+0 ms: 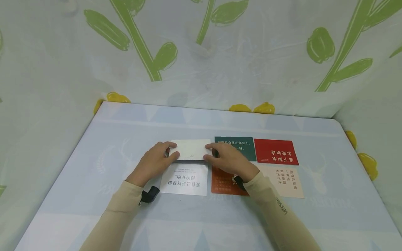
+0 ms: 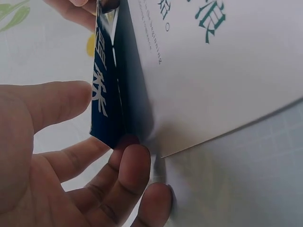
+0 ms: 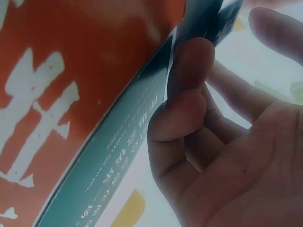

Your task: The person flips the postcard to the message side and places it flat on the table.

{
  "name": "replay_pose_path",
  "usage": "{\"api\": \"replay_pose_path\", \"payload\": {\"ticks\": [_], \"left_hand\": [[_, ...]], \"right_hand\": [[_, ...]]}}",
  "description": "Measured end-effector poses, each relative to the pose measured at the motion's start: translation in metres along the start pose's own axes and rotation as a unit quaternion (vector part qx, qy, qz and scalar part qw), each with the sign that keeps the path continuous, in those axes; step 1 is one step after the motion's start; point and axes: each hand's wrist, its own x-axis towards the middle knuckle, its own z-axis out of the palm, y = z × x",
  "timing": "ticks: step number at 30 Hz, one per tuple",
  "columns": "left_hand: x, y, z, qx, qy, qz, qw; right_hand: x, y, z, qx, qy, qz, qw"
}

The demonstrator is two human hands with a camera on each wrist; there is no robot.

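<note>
Both hands hold one card by its short ends in the head view: the left hand (image 1: 154, 162) at its left end, the right hand (image 1: 230, 160) at its right. This card (image 1: 190, 149) shows a white upper face, with a dark strip along its near edge. A dark blue face with white characters shows on the held card (image 2: 102, 94) in the left wrist view, between the thumb and fingers of the left hand (image 2: 80, 161). Curled fingers of the right hand (image 3: 222, 146) touch the held card's dark end (image 3: 196, 21). Just nearer lies a white printed card (image 1: 185, 181).
On the pale blue table (image 1: 78, 184), a green card (image 1: 249, 155) and a red card (image 1: 274, 150) lie to the right. Below them are an orange-brown card (image 1: 221, 181), partly under the right wrist, and a cream card (image 1: 292, 181). Leaf-patterned fabric (image 1: 201, 76) stands behind.
</note>
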Motion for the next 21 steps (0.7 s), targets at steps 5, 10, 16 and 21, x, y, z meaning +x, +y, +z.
{"api": "replay_pose_path", "payload": {"ticks": [5,10,16,21], "left_hand": [[0.001,-0.0006,0.0006,-0.001,-0.001,0.001,1.0],[0.0019,-0.0011,0.0012,0.001,0.002,0.005,1.0],[0.0027,-0.0005,0.0014,0.003,0.001,0.001,1.0],[0.0031,-0.0003,0.0019,0.002,0.001,-0.002,1.0]], "right_hand": [[0.0,-0.0011,-0.0005,-0.009,0.002,0.0,1.0],[-0.0002,-0.0023,-0.0012,-0.019,0.003,-0.002,0.9998],[-0.0003,-0.0038,-0.0019,-0.021,0.0,0.002,0.9998],[-0.0005,-0.0039,-0.0019,-0.018,-0.002,0.008,0.9998]]}}
